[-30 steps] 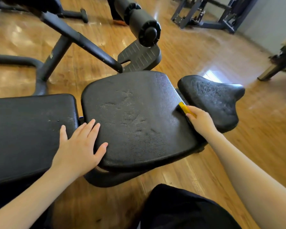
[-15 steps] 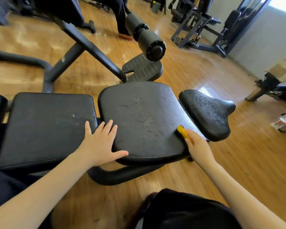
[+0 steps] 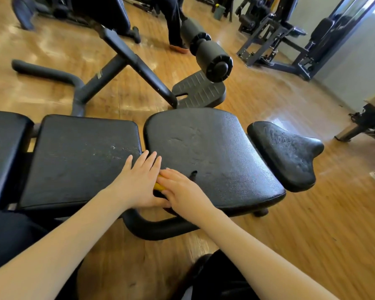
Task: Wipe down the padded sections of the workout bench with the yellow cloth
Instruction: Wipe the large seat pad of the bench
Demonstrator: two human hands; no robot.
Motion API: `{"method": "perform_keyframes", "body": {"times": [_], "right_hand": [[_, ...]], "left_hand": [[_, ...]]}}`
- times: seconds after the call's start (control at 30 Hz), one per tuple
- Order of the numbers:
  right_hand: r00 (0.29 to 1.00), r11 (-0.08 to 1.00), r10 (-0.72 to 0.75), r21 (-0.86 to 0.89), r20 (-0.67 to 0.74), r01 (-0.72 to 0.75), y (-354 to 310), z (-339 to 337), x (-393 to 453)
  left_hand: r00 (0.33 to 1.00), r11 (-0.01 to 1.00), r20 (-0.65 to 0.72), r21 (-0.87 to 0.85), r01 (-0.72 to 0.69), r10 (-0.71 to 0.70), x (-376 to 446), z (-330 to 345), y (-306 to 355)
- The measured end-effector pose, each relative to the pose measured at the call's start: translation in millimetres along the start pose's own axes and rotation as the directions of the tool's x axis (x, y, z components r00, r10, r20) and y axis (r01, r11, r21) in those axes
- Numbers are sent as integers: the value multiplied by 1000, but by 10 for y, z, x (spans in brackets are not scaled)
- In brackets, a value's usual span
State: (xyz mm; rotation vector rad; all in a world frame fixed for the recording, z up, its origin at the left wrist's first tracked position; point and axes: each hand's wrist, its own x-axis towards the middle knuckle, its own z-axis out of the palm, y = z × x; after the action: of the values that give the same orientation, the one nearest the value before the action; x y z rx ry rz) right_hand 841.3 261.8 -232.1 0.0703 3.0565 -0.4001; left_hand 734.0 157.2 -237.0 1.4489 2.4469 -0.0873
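A small strip of yellow cloth (image 3: 158, 186) shows at centre frame, mostly covered by the right hand (image 3: 182, 192), which lies over it with fingers extended and close together, pressing it onto the near-left part of the wide black textured seat pad (image 3: 212, 152). The left hand (image 3: 139, 180) rests flat just beside it, fingers straight and slightly spread, spanning the gap between that pad and the rectangular black back pad (image 3: 80, 156) to the left. Right of centre sits a smaller saddle-shaped black pad (image 3: 286, 152). Above, a black foam roller (image 3: 208, 53) hangs over a ribbed black footplate (image 3: 199, 89) on the wooden floor (image 3: 290, 234)
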Motion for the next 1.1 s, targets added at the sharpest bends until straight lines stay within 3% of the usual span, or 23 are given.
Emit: {"method": "perform_keyframes", "body": {"times": [0.1,0.23,0.37,0.53,0.6,0.77,0.87,0.97,1.1], "right_hand": [[997,991,69,118,-30,-65,250,-35,5],[970,974,213,102,-118,-202,767,-96,-117],[945,951,303,97,-119,-293,1195,-265,-215],[875,891,447,184,-186,-416,1654,-404,-385],[826,852,517,226,-226,-472,1799,-466,-483],[594,634,774,272,-220,-724,2204,-568,-757],[519,553,832,216,-196,-805,2261,-561,-728],[517,555,829,205,-211,-806,2185,-551,-678],[585,623,778,156,-230,-767,2089,-526,-589]], "left_hand": [[1000,1000,-16,15,5,-5,-11,25,-48],[997,1000,-66,8,28,-28,-23,61,-54],[991,998,-118,-18,56,-58,1,86,23],[991,998,-117,3,66,-65,31,150,38],[992,998,-111,7,66,-64,39,156,34],[992,997,-108,26,68,-65,54,170,44],[992,997,-100,27,74,-71,57,173,45],[992,996,-93,29,88,-85,59,158,63],[991,994,-75,22,108,-106,57,114,122]]}}
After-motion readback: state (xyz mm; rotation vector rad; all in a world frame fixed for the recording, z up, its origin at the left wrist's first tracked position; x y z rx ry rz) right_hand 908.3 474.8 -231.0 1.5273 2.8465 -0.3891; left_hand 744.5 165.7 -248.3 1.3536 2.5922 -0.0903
